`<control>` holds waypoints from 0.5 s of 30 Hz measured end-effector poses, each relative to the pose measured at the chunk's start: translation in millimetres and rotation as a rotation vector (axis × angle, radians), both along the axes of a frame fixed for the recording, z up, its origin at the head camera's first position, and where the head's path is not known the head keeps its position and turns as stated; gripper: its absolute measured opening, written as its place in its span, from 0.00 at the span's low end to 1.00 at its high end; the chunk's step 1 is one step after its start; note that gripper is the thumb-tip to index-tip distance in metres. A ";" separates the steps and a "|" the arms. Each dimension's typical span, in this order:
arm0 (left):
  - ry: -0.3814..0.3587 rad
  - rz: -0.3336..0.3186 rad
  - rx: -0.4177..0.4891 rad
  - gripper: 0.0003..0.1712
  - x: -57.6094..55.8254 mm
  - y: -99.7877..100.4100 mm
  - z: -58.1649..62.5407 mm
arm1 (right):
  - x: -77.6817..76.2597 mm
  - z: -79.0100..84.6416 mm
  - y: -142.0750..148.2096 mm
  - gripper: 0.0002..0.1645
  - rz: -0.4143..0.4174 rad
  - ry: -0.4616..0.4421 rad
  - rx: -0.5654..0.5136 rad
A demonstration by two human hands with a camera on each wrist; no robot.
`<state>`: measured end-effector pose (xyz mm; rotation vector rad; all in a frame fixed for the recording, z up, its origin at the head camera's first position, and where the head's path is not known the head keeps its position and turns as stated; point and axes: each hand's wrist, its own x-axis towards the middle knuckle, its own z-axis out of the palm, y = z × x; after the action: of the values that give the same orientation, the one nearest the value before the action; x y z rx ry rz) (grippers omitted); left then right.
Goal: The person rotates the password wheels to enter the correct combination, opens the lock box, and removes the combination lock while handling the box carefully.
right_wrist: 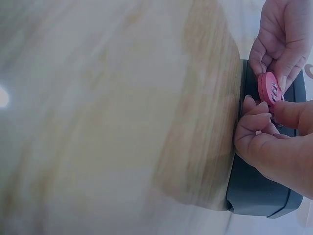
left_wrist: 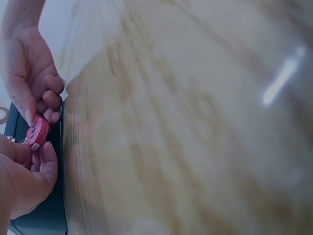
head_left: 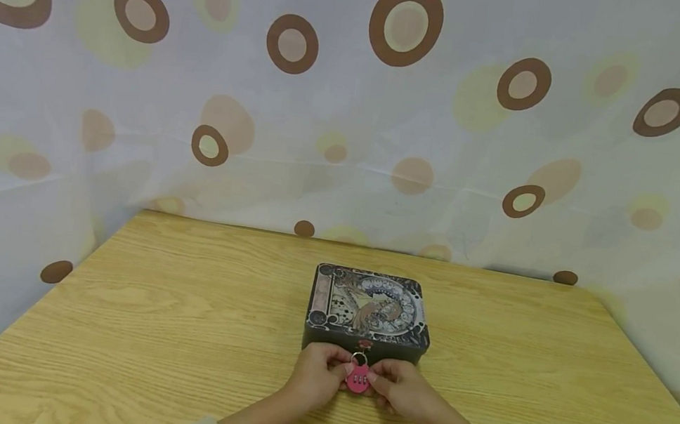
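Observation:
A pink combination padlock (head_left: 360, 380) with a row of number dials is held between both hands at the front of a dark tin box (head_left: 369, 307). My left hand (head_left: 316, 375) pinches the padlock's left side between thumb and fingers. From the other side my right hand (head_left: 407, 388) grips its right edge, thumb near the dials. The silver shackle (head_left: 359, 357) points up and overlaps the area just below the box's reddish latch (head_left: 365, 344). Both wrist views show the padlock (left_wrist: 37, 134) close against the box's dark front wall (right_wrist: 254, 188). The box lid, printed with an ornate picture, is down.
The box rests on a wood-grain table (head_left: 172, 333). Behind and at both sides hangs a pale cloth (head_left: 339, 113) with brown and yellow circles, meeting the table's back edge.

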<state>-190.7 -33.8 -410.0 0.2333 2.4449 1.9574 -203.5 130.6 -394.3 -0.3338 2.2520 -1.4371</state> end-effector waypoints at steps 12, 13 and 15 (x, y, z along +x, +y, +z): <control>-0.008 -0.005 -0.003 0.05 -0.8 -1.2 -0.2 | 0.1 0.5 -2.1 0.12 0.011 -0.009 -0.004; -0.009 -0.005 -0.002 0.05 -0.8 -1.2 -0.3 | 0.1 0.5 -2.2 0.12 0.009 -0.012 -0.002; -0.014 -0.004 0.001 0.05 -0.9 -1.3 -0.2 | 0.1 0.8 -2.6 0.12 0.005 -0.016 0.001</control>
<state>-191.5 -35.2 -410.1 0.2231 2.4333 1.9512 -203.4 128.0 -393.5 -0.3259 2.2377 -1.4307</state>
